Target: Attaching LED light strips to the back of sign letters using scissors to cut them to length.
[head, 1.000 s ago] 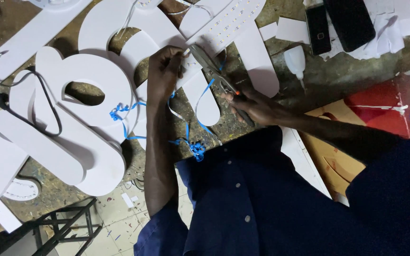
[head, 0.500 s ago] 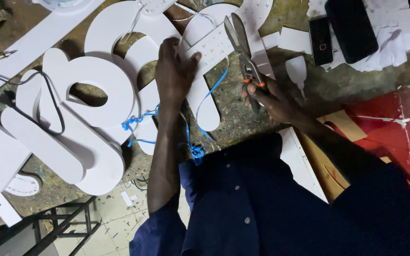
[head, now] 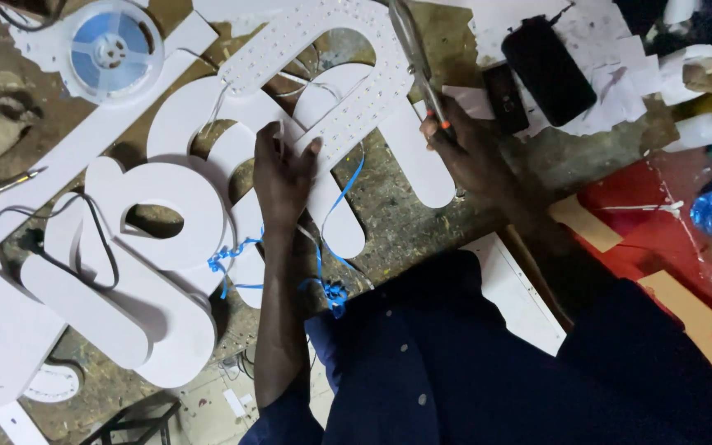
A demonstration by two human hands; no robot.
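- My left hand (head: 283, 177) lies flat, fingers spread, pressing on a white foam-board sign letter dotted with small light modules (head: 331, 82), which rests on the scarred brown tabletop (head: 405, 218) towards its far edge.
- My right hand (head: 465, 148) is closed around long metal snips with orange grips (head: 418, 62), blades pointing at the far edge, just beside the letter's right leg.
- Thin blue wire (head: 323, 247) trails from the letter towards the near edge, where I stand; more plain white cut-out letters (head: 166, 214) overlap on the left.
- A clear reel of blue strip (head: 114, 49) sits at the far left corner; two dark phones (head: 537, 74) lie on paper scraps to the right.
- Done well, I judge: keep the palm firmly down so the letter cannot slide, and keep the blades clear of the wire and modules.
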